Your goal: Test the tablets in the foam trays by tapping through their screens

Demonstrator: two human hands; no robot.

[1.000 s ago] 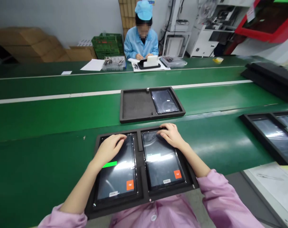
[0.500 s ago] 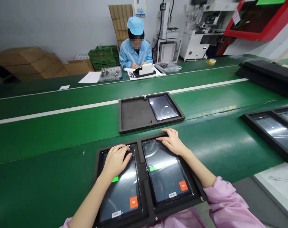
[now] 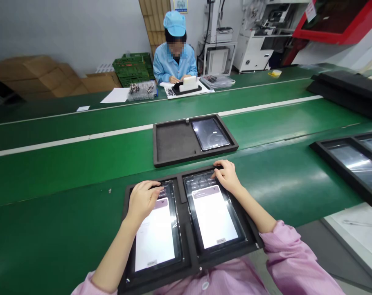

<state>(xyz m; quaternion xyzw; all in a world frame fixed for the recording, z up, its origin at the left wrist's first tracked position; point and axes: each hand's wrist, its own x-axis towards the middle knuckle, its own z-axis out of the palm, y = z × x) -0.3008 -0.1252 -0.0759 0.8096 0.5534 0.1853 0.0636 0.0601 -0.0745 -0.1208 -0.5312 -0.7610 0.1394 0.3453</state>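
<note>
Two tablets lie side by side, face up, in a black foam tray (image 3: 188,246) right in front of me. Over the upper part of the left tablet (image 3: 156,237) is my left hand (image 3: 143,200), fingers stretched toward its top edge and holding nothing. My right hand (image 3: 227,176) rests at the top right corner of the right tablet (image 3: 215,217), fingers apart, the index tip at the screen. Both screens show a white page under a dark strip of small icons. My left hand hides part of the left screen.
Beyond my tray, a second foam tray (image 3: 173,143) holds one tablet (image 3: 210,134) in its right half. Another tray (image 3: 351,164) with tablets sits at the right. Across the green bench (image 3: 66,176), a co-worker (image 3: 175,61) in blue sits near a parts box (image 3: 142,91).
Both tablet screens have switched from dark pages with green and orange blocks to bright white pages with icons on top. My fingers have shifted slightly at the tablets' upper ends.
</note>
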